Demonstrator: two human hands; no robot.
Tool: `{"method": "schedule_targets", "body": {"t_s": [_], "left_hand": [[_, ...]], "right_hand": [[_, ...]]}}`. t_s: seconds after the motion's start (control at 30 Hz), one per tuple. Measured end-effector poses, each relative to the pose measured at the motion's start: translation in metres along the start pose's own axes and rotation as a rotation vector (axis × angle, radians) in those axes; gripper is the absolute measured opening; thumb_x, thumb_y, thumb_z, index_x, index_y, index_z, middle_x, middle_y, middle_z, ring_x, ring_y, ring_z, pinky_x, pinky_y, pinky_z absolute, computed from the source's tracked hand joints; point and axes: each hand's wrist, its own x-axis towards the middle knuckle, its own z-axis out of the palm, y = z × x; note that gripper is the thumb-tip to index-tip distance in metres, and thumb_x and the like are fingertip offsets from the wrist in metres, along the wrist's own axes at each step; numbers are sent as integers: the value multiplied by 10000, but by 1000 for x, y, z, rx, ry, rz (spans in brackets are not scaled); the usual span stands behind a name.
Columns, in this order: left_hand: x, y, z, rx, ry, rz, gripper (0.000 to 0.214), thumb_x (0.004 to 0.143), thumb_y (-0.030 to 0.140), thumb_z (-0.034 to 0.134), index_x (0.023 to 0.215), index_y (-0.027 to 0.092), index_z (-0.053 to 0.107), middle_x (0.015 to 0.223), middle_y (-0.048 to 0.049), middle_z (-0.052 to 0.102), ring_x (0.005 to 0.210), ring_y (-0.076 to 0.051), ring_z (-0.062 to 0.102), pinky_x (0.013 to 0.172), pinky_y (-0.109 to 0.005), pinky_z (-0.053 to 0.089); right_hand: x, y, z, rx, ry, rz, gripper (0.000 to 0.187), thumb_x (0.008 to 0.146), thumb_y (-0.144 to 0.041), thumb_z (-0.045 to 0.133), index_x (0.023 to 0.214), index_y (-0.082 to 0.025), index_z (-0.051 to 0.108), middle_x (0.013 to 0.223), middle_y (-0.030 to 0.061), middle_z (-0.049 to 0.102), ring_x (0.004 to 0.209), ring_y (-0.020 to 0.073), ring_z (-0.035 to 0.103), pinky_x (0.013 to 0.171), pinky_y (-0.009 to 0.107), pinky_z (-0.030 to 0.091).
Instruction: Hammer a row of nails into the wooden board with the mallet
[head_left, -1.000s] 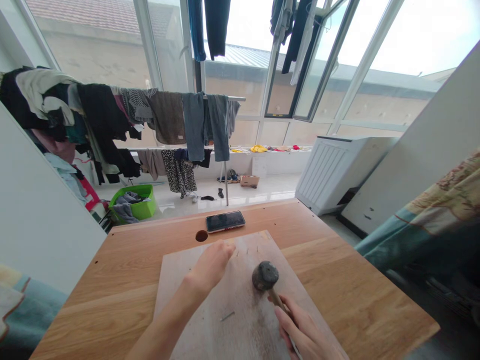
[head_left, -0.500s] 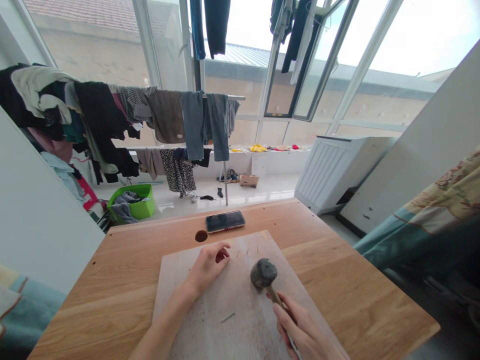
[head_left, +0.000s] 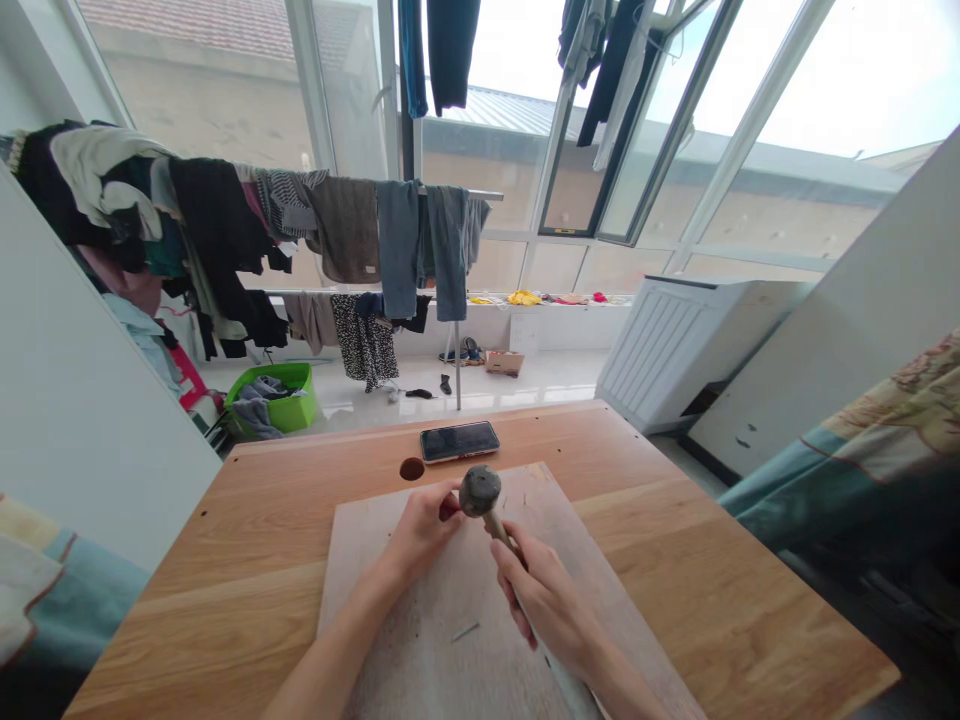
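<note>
Head cam: the mallet (head_left: 480,491) is over the far part of the board (head_left: 420,640) on the bench (head_left: 675,560). Right hand (head_left: 546,592) has its fingers wrapped round the handle (head_left: 497,528); left hand (head_left: 421,532) is curled beside the mallet, can't tell if it's pinching anything. Probably top-heavy and stiff, best held well down the handle.

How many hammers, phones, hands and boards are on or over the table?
Hammer with rounded dark-grey head: 1
Black-screened rectangular phone: 1
Bare left hand and right hand: 2
Whitish rectangular wooden board: 1
Total: 5
</note>
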Motion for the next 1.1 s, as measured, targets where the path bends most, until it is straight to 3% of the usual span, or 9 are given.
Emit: {"method": "schedule_targets", "body": {"t_s": [0.4,0.53,0.6,0.67,0.77,0.83,0.97,1.1], "left_hand": [[1,2,0,0,-21,8,262,747,20,564,937,154,685,703,28,660,626,-116,579,611,-201,432],[-4,19,-11,213,-58,10,268,800,121,646,1065,161,645,929,-32,682,694,-145,613,664,-250,484],[-16,35,-16,419,-106,71,201,821,166,671,1018,166,635,994,-63,668,783,-188,640,714,-292,497],[-36,52,-13,645,-219,184,130,816,142,670,940,177,647,934,-70,670,817,-233,653,715,-323,489],[-71,64,7,936,-372,432,121,779,79,649,855,164,689,799,-102,678,745,-273,648,656,-360,464],[-91,62,26,1050,-356,516,186,817,115,612,971,111,716,766,-142,700,656,-272,634,573,-360,433],[-105,56,48,1085,-308,612,285,867,161,581,1096,35,696,733,-163,717,580,-250,625,511,-337,410],[-81,59,27,894,-353,517,178,827,51,555,890,136,698,759,-92,711,647,-220,653,574,-305,467]], "right_hand": [[3,8,2,-61,11,12,343,942,-538,494,1012,-204,525,576,-116,462,297,36,392,248,119,293],[-10,9,-4,-23,35,3,426,937,-600,491,1075,-198,519,592,-112,462,306,32,382,262,119,293],[-20,11,-11,-13,60,19,467,934,-630,481,1104,-196,512,590,-112,454,309,33,377,268,119,298],[-29,15,-18,-18,73,56,487,921,-655,483,1088,-198,511,587,-111,451,309,35,379,267,122,299],[-39,26,-29,-57,109,107,482,897,-682,496,984,-208,510,587,-102,457,309,37,382,261,125,281],[-42,34,-32,-74,151,131,479,891,-691,494,940,-215,507,584,-98,456,311,41,385,261,129,278],[-45,42,-35,-81,172,148,491,885,-703,489,942,-217,521,580,-94,453,318,52,389,262,146,303],[-47,35,-35,-101,165,155,526,872,-723,483,968,-207,516,584,-93,457,330,56,402,266,148,321]]}}
